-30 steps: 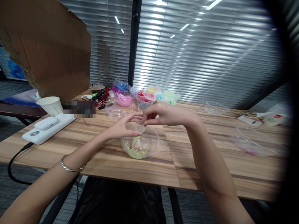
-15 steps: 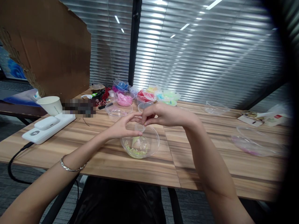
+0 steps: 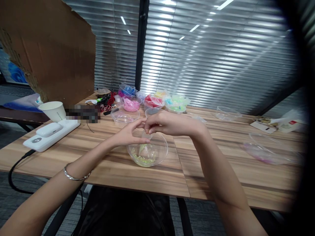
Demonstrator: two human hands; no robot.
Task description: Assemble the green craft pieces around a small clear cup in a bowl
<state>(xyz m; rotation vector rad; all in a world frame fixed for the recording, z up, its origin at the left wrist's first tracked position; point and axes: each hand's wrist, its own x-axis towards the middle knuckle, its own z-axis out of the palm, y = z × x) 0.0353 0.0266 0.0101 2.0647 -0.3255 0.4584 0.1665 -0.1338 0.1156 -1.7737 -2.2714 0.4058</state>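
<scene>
Right hand (image 3: 166,124) found shifted leftward and slightly lower since a second ago, most of the move made in the last half second. Its fingertips (image 3: 147,130) brought further across, over toward the fingers of the left hand (image 3: 128,132); the forearm (image 3: 216,167) carried a little left with them. By this shift, more is uncovered behind: the lower part of the green bag (image 3: 178,108), greyish contents (image 3: 154,110) in a clear tub, and a clear plastic piece (image 3: 201,119) beyond the wrist, previously mostly hidden
</scene>
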